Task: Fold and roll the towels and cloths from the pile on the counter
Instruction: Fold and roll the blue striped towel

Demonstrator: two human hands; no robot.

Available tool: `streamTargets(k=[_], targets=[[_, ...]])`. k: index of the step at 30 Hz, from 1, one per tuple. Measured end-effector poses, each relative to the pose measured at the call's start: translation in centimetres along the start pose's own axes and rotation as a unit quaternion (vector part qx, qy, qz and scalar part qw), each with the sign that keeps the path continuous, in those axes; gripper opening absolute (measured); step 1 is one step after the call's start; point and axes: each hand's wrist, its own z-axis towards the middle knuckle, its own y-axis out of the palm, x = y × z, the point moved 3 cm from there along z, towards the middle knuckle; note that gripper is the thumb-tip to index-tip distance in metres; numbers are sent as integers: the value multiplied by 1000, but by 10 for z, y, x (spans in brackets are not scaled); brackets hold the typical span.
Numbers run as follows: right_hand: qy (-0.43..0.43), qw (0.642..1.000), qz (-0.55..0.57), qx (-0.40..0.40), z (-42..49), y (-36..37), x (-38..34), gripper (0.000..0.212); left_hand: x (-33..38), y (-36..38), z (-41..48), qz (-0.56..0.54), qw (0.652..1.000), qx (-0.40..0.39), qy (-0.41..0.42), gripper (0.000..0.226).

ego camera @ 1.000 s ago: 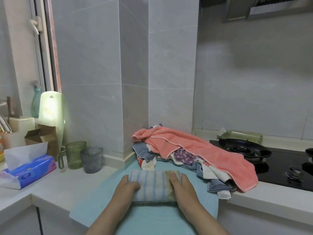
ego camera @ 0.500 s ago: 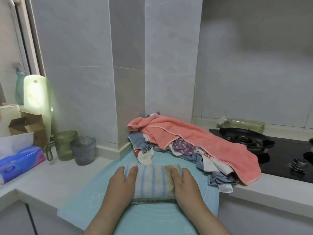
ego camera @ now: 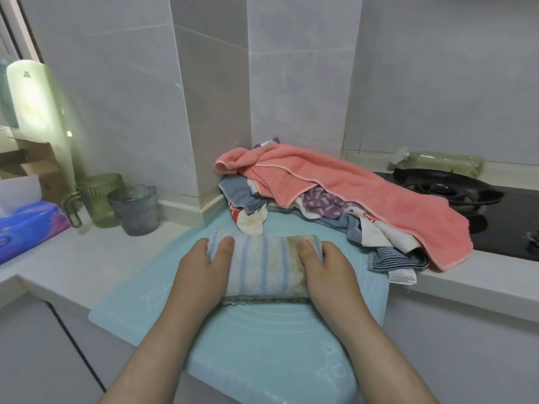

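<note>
Two cups stand at the left of the counter [ego camera: 73, 258], a green cup [ego camera: 100, 199] just beside a grey cup [ego camera: 135, 208]. On the blue mat [ego camera: 262, 345], the left hand [ego camera: 201, 275] grips the left end of the rolled striped towel [ego camera: 262, 266], thumb on top. The right hand [ego camera: 329, 275] grips its right end the same way. Just behind lies the pile [ego camera: 320, 208] of cloths, with a pink towel [ego camera: 379, 193] draped over it, next to the stove [ego camera: 510, 217].

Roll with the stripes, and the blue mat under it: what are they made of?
Roll: looks like soft terry cloth, probably cotton; fuzzy and matte, with a wavy stitched hem. Mat: likely silicone or soft plastic; thin and smooth, with a faint sheen and printed lines.
</note>
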Motion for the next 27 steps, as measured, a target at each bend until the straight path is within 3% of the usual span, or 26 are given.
streamTargets(k=[11,20,27], targets=[[14,999,22,-31,-5,-2,4,27,-6,-2,-3,4,1000,-5,-14,63],[67,994,52,-67,-3,0,4,16,-1,-3,-6,5,998,-20,-59,43],[113,991,26,-74,7,5,-5,33,6,-1,0,-10,992,-48,-114,35]])
